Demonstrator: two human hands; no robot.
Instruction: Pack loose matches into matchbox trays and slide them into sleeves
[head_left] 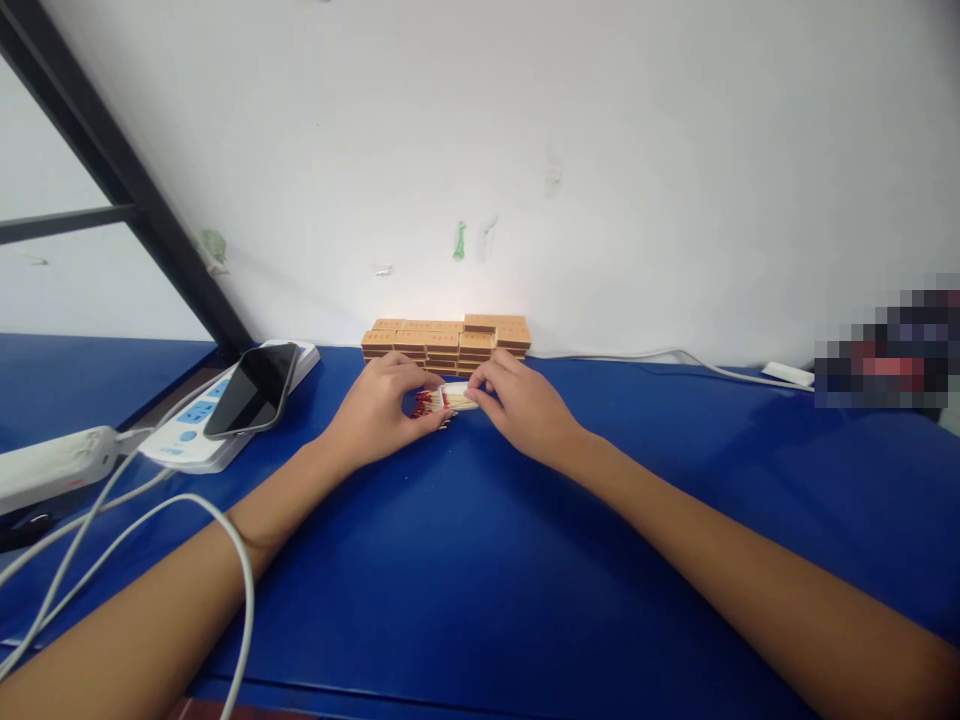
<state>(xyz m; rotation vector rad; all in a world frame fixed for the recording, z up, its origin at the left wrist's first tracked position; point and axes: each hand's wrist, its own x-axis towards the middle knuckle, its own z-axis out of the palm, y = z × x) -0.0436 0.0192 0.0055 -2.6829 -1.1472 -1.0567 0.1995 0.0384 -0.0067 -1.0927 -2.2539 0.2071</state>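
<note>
Several matches with red heads (424, 403) lie bunched at the left end of a small white matchbox tray (456, 389), their pale sticks reaching into it. My left hand (385, 408) curves around this end, thumb in front and fingers behind, closed on the tray with the match heads between them. At the tray's right end, my right hand (519, 402) is closed in a pinch, thumb and forefinger on the tray. Its fingertips partly hide that end. Just behind both hands, stacked orange-brown matchboxes (427, 340) stand against the wall.
On the left, a black phone (253, 390) rests on a white power strip (202, 448). A white cable (244, 570) loops over my left forearm. The blue tabletop (480, 590) meets a white wall (637, 200). Another thin cable (660, 352) runs along the back right.
</note>
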